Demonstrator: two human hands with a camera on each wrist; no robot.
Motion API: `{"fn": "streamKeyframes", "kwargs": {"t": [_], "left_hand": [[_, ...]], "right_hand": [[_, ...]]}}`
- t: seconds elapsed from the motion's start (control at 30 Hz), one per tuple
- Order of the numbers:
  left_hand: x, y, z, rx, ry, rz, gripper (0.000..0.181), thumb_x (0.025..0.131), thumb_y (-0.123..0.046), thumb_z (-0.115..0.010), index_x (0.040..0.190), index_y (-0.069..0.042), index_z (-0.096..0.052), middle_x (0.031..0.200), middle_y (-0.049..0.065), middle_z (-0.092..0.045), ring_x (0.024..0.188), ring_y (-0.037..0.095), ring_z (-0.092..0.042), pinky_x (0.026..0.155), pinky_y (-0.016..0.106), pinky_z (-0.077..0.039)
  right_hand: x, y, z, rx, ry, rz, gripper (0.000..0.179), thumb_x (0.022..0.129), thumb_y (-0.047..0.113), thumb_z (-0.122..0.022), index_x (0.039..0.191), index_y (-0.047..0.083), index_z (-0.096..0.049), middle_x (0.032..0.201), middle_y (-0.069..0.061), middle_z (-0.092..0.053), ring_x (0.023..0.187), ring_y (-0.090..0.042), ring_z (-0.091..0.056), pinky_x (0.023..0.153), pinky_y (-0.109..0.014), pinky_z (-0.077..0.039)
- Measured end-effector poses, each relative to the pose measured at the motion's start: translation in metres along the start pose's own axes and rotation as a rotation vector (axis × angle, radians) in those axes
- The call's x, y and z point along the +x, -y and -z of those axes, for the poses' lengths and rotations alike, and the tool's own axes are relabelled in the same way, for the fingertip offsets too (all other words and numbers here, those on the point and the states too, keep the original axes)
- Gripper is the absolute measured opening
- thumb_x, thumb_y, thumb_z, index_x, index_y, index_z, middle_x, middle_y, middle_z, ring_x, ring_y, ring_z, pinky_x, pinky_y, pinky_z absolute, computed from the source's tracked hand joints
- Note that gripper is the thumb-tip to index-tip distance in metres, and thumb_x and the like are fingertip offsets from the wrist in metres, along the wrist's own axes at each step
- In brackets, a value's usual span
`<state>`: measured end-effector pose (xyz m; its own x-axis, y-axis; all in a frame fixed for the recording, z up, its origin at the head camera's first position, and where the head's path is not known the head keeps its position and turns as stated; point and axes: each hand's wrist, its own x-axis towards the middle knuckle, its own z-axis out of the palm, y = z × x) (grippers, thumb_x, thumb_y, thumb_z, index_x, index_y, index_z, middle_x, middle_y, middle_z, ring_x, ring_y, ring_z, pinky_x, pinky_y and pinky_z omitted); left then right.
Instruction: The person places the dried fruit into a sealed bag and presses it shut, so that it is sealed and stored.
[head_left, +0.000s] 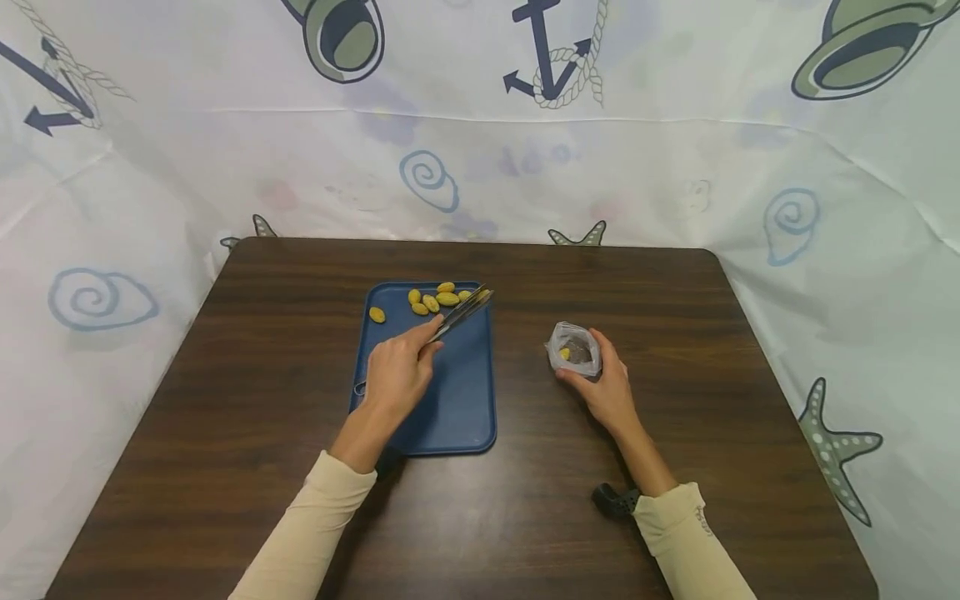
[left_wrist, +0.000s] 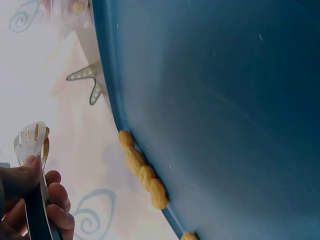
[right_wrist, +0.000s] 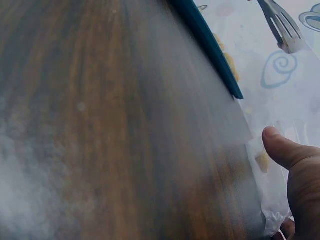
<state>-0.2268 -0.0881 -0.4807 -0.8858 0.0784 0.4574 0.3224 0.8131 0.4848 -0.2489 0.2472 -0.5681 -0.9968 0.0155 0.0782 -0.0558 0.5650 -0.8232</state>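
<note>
My left hand (head_left: 397,372) grips metal tongs (head_left: 467,311), whose slotted tips are over the far right corner of the blue tray (head_left: 457,400). A yellowish piece (left_wrist: 46,146) shows between the tips in the left wrist view. Along the tray's far edge lie several yellow-brown, oval, nut-like pieces (head_left: 447,298); one (head_left: 377,315) sits apart at the left. My right hand (head_left: 611,387), thumb and fingers around its sides, holds a clear plastic bag (head_left: 557,340) with its mouth up, right of the tray. At least one yellow piece (head_left: 565,354) is inside the bag.
Everything stands on a dark wooden table (head_left: 262,367). A white cloth with sea prints (head_left: 487,183) hangs behind and around it. A black band (head_left: 615,500) is on the right wrist.
</note>
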Motion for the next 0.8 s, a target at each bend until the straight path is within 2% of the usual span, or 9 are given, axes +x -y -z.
{"fn": "streamKeyframes", "kwargs": {"t": [0.13,0.27,0.8], "left_hand": [[-0.002,-0.005,-0.005,-0.008,0.017,-0.002,0.040,0.095,-0.014,-0.075,0.134,-0.012,-0.071,0.115,0.011,-0.079,0.075,0.031,-0.075,0.063,0.047,-0.056],[-0.003,-0.012,-0.011,-0.025,0.027,-0.024,0.039,0.095,-0.013,-0.075,0.133,-0.012,-0.071,0.115,0.010,-0.079,0.080,0.031,-0.076,0.066,0.049,-0.058],[-0.005,-0.036,-0.029,-0.045,0.072,-0.106,0.037,0.096,-0.015,-0.073,0.133,-0.014,-0.072,0.118,0.007,-0.078,0.084,0.028,-0.077,0.069,0.048,-0.060]], "right_hand": [[0.001,0.000,-0.002,0.010,-0.011,0.009,0.096,0.084,0.036,-0.087,0.161,0.016,-0.033,0.154,-0.017,-0.049,0.138,-0.047,-0.044,0.113,-0.066,-0.034],[0.001,-0.001,-0.001,0.015,-0.021,0.013,0.094,0.084,0.036,-0.087,0.160,0.017,-0.035,0.154,-0.015,-0.050,0.138,-0.045,-0.045,0.113,-0.064,-0.034],[0.000,0.000,-0.001,0.010,-0.022,-0.005,0.094,0.083,0.037,-0.087,0.160,0.020,-0.035,0.153,-0.014,-0.050,0.138,-0.046,-0.043,0.113,-0.064,-0.033]]}}
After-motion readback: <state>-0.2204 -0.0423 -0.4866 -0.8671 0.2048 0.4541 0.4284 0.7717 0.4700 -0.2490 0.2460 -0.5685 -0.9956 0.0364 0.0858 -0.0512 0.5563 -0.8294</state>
